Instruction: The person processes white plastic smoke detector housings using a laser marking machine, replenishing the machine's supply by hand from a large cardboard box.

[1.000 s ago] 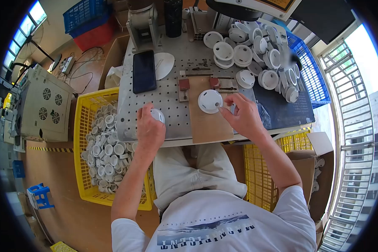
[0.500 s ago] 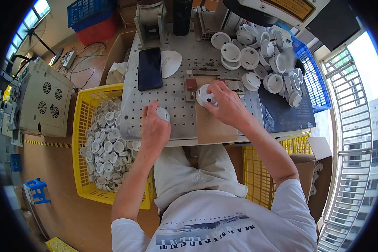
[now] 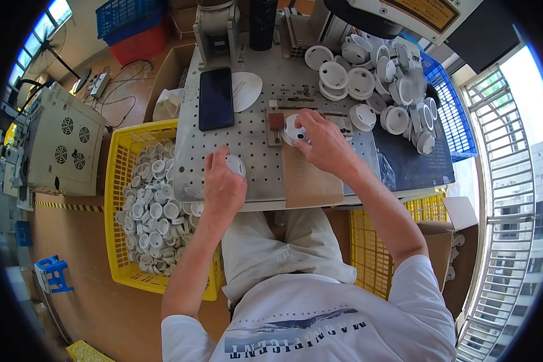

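Note:
My right hand point(image 3: 330, 145) has its thumb and fingers closed around a white round plastic cover point(image 3: 292, 129) with dark holes. That cover sits beside a small reddish-brown block point(image 3: 276, 121) on the perforated metal plate point(image 3: 259, 181), at the far end of a brown cardboard strip point(image 3: 312, 178). My left hand point(image 3: 225, 186) rests low over the plate's near left part, fingers curled on another white round cover point(image 3: 236, 165). Part of each cover is hidden by the fingers. A single white cover point(image 3: 362, 117) lies to the right of my right hand.
A black phone point(image 3: 216, 99) lies on the plate's left side. Many white covers point(image 3: 359, 81) are heaped at the back right, under a machine head point(image 3: 368, 18). To the left stands a yellow basket point(image 3: 111, 211) full of white round parts. A blue basket point(image 3: 449, 99) is at the right.
My right hand and the cover in it have shifted slightly away from my body, toward the reddish-brown block. The left hand keeps its place on its cover.

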`<act>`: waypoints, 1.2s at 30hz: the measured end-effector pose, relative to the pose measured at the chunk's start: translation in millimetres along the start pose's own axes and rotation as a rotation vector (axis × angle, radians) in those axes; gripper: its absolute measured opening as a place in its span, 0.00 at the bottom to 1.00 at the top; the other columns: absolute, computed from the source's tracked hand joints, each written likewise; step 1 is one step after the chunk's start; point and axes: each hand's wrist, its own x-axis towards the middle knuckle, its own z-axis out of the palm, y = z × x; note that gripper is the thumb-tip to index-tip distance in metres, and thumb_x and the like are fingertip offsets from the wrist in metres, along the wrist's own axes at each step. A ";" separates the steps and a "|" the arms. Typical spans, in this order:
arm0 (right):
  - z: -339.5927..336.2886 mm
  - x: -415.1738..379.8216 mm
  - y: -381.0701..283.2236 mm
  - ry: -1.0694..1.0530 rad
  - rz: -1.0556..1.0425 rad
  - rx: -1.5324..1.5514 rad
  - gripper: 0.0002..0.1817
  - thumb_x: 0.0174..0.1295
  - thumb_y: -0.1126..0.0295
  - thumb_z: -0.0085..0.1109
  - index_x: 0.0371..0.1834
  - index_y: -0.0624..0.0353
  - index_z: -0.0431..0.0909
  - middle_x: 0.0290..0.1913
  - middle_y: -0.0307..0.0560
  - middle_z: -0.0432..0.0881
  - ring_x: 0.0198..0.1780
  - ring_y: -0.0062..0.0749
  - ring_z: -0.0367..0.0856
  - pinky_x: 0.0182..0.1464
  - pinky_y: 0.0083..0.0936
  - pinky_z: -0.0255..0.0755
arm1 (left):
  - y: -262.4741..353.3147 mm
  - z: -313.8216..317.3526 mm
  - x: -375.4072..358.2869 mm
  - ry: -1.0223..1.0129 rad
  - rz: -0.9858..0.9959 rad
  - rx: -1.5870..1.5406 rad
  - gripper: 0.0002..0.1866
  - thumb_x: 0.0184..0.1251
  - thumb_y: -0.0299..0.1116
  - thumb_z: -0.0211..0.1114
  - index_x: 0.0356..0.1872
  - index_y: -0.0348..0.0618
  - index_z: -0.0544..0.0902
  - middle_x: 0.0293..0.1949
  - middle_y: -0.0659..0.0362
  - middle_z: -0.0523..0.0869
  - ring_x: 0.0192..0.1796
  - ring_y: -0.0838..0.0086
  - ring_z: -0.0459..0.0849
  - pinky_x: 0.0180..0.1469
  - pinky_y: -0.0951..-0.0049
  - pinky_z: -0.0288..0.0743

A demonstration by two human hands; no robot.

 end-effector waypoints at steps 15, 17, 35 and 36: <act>8.0 -9.0 6.5 0.273 0.099 -0.107 0.20 0.55 0.64 0.72 0.42 0.61 0.72 0.47 0.52 0.74 0.39 0.53 0.81 0.38 0.44 0.75 | -1.9 0.7 -1.1 -0.011 -0.021 -0.001 0.03 0.40 0.18 0.67 0.19 0.30 0.81 0.55 0.44 0.74 0.55 0.46 0.73 0.58 0.55 0.71; 11.3 -11.8 10.7 0.306 0.204 -0.130 0.21 0.55 0.61 0.73 0.40 0.61 0.72 0.46 0.52 0.74 0.36 0.51 0.81 0.36 0.43 0.75 | -1.2 3.5 -0.3 -0.025 0.005 0.003 0.04 0.39 0.18 0.67 0.19 0.29 0.81 0.56 0.44 0.73 0.55 0.46 0.73 0.58 0.55 0.71; 34.3 -16.1 24.8 0.451 0.217 0.001 0.25 0.54 0.56 0.74 0.40 0.61 0.71 0.43 0.51 0.74 0.33 0.49 0.81 0.33 0.40 0.76 | -180.8 -93.9 -75.4 0.294 -0.507 0.235 0.20 0.49 0.14 0.50 0.47 0.25 0.76 0.49 0.41 0.78 0.55 0.44 0.76 0.63 0.56 0.67; 34.3 -15.9 25.1 0.447 0.219 -0.003 0.25 0.54 0.56 0.74 0.41 0.61 0.71 0.44 0.52 0.74 0.33 0.50 0.81 0.33 0.40 0.76 | -200.8 -100.4 -82.1 0.305 -0.471 0.341 0.19 0.49 0.15 0.51 0.46 0.23 0.76 0.50 0.40 0.78 0.56 0.43 0.76 0.63 0.55 0.67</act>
